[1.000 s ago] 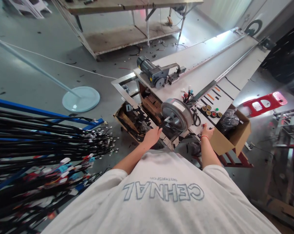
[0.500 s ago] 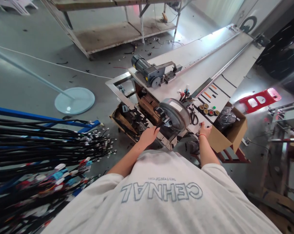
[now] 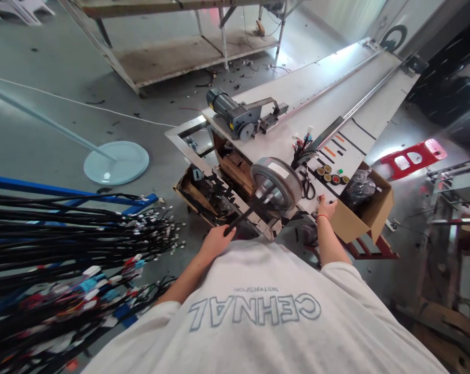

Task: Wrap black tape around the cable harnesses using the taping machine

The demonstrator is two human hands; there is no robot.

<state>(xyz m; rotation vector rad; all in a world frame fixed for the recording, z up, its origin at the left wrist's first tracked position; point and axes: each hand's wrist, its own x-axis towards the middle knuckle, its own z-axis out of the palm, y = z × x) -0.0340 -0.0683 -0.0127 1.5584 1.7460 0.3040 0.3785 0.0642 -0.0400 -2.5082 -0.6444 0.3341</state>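
Observation:
My left hand (image 3: pixel 218 241) is closed around the near end of a black taped cable bundle (image 3: pixel 245 215). The bundle slants up into the centre of a round grey wheel-shaped machine (image 3: pixel 277 182) at the near end of the table. Loose wires with small white, red and blue connectors (image 3: pixel 303 143) stick up behind that wheel. My right hand (image 3: pixel 326 208) rests at the table's near edge, fingers apart, close to a small reddish spot too small to name. Black-handled scissors (image 3: pixel 308 187) lie between the wheel and my right hand.
Several tape rolls (image 3: pixel 336 179) lie near a cardboard box (image 3: pixel 352 223) at right. A motor unit (image 3: pixel 229 111) is mounted on the long white table (image 3: pixel 270 136). Many black cable harnesses (image 3: pixel 63 228) hang on a blue rack at left. A round stand base (image 3: pixel 116 162) is on the floor.
My left hand has moved away from the wheel, back and left towards my body, so a length of black bundle now shows between them. My right hand stays at the table's edge.

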